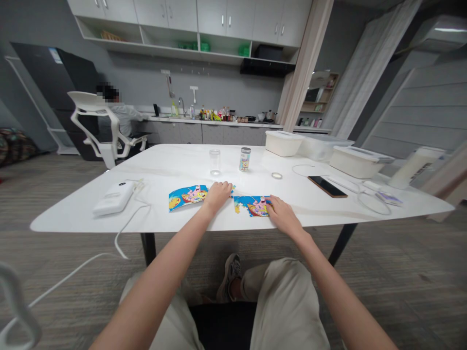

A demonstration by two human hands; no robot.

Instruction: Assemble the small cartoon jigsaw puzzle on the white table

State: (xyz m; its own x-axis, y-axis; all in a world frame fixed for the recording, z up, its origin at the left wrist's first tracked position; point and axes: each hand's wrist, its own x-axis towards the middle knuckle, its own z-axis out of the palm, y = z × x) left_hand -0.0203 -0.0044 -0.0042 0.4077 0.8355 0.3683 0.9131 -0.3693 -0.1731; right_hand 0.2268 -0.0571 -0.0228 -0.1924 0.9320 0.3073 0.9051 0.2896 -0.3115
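Note:
A partly assembled jigsaw puzzle [258,206] with a blue cartoon picture lies near the table's front edge, its left side ragged. The fingertips of my right hand [286,216] rest on its right edge, fingers stretched out. My left hand [218,195] is closed, fingers bent down at small puzzle pieces beyond the puzzle's upper left corner; its palm side is hidden. Left of it lies a picture sheet [188,195] with a matching cartoon, slightly curled and partly covered by that hand. Behind stand a clear jar [215,163] and a printed cartoon can [244,159], with a ring-shaped lid [277,175] at right.
A white power-strip-like box [114,198] with a cable lies left on the white table [164,165]. On the right are a phone [327,186], white cables, storage boxes [282,143] and a large white bottle [414,167]. A person [124,119] sits at the back counter.

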